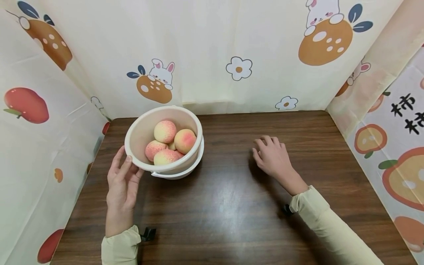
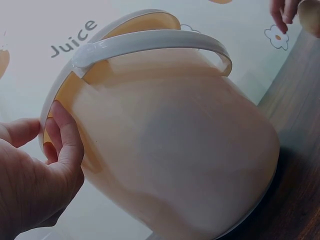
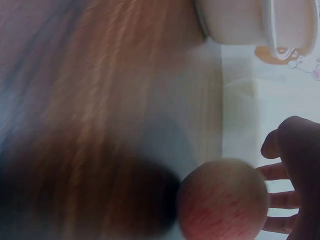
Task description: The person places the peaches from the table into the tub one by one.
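Observation:
A cream-white plastic bucket (image 1: 195, 121) stands at the table's back left, holding several pink-and-yellow peaches (image 1: 165, 131). My left hand (image 1: 120, 184) pinches its rim at the left side; in the left wrist view, the thumb and the fingers (image 2: 67, 132) are on either side of that rim. The bucket's handle (image 2: 165, 40) hangs down against its side. Over the table to the right, my right hand (image 1: 273, 156) curls over another peach (image 3: 222, 202), which it hides in the head view. That peach lies against the fingers in the right wrist view, and its shadow falls beside it.
The dark wood table (image 1: 228, 206) runs back to a wall hung with printed cloth (image 1: 205, 44). More printed cloth (image 1: 26, 154) covers the left side, and another sheet (image 1: 391, 121) hangs along the right. Bare wood lies between the bucket and the right hand.

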{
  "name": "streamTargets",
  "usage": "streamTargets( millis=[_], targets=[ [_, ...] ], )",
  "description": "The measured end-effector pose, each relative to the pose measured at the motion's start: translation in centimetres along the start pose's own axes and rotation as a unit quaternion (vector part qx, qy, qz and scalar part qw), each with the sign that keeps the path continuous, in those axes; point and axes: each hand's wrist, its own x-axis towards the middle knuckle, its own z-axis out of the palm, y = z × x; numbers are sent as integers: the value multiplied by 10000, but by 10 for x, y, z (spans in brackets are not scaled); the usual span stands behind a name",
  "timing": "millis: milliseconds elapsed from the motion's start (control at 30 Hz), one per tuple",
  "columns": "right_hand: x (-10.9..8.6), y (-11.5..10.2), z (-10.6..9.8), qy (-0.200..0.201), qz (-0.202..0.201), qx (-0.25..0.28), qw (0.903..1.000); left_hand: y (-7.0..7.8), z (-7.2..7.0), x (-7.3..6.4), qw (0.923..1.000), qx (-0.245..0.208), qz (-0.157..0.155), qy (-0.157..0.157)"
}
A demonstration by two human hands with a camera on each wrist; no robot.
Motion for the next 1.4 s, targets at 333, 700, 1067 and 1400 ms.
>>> streamTargets(
  millis=[333, 700, 1067, 1400],
  targets=[
    [-10, 15, 12, -519, 159, 96, 9985, 0, 0, 0, 10000, 55, -13, 25],
    [-12, 22, 21, -35, -264, -30, 9996, -1, 0, 0, 10000, 50, -38, 43],
    [-1, 4, 14, 160, -527, 63, 9985, 0, -1, 0, 10000, 11, -8, 9],
    [14, -24, -5, 581, -1008, 37, 9932, 0, 0, 0, 10000, 5, 2, 5]
  ],
)
